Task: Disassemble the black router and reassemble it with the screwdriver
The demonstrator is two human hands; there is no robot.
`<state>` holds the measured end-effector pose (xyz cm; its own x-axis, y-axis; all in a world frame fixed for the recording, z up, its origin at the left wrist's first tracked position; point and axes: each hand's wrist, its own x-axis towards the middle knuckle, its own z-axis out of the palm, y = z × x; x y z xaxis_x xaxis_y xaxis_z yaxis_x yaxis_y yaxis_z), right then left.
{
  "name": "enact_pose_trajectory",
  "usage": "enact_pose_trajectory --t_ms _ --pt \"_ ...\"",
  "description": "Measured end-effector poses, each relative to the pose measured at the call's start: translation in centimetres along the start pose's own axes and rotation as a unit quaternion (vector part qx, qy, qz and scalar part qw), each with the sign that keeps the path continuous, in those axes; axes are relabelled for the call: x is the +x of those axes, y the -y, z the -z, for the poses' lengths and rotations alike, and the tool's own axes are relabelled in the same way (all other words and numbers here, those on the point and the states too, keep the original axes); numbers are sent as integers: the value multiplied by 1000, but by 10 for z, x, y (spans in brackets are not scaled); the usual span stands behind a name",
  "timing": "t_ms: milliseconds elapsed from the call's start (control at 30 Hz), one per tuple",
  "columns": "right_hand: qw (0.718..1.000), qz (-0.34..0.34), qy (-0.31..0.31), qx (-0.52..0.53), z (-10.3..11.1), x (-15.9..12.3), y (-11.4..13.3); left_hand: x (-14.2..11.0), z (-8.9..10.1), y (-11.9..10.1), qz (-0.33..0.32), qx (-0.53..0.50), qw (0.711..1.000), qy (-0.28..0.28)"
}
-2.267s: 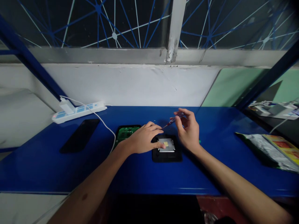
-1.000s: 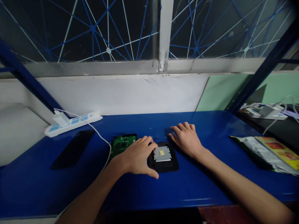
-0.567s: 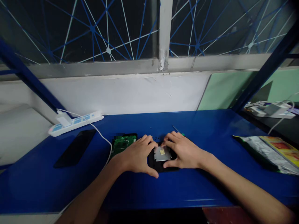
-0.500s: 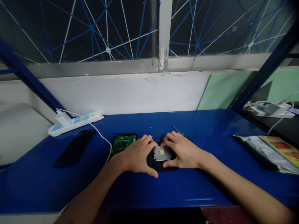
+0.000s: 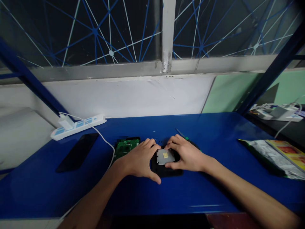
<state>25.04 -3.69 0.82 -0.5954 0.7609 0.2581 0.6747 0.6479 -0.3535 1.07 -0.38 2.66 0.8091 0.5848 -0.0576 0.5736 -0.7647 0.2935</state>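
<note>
fingers bent and thumb spread wide, the left hand [image 5: 139,160] curves loosely about the left edge of a black casing [image 5: 166,172] on the blue table [image 5: 143,197]. the right hand [image 5: 186,155], half closed, spans the metal plate [image 5: 160,159] in that casing; whether it grips, i cannot tell.

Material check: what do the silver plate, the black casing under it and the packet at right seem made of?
Silver plate: probably metal, satin finish, judging by its even grey sheen and notched edges. Black casing: likely matte plastic, dark with little reflection. Packet: seemingly foil or metallised film, shiny silver and wrinkled.
</note>
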Motion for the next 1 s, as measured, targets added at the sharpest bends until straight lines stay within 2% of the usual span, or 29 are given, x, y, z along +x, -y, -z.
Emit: enact_pose_trajectory --t_ms 233,400,600,767,867,1000 --pt "999 25 -44 -11 5 -2 -2 -2 2 -2 -12 3 998 -59" --pt "995 42 -81 -33 6 -2 -1 0 3 2 -44 22 991 -127" --pt "984 69 -141 -88 7 -2 1 4 0 5 -78 35 980 -177" --pt "970 72 -200 -120 10 -5 4 4 1 4 -95 42 961 -258" --pt "968 71 -211 -111 12 -6 4 4 3 5 -109 24 951 -287" --pt "974 61 -197 -96 14 -7 0 3 7 8 -116 6 946 -303"
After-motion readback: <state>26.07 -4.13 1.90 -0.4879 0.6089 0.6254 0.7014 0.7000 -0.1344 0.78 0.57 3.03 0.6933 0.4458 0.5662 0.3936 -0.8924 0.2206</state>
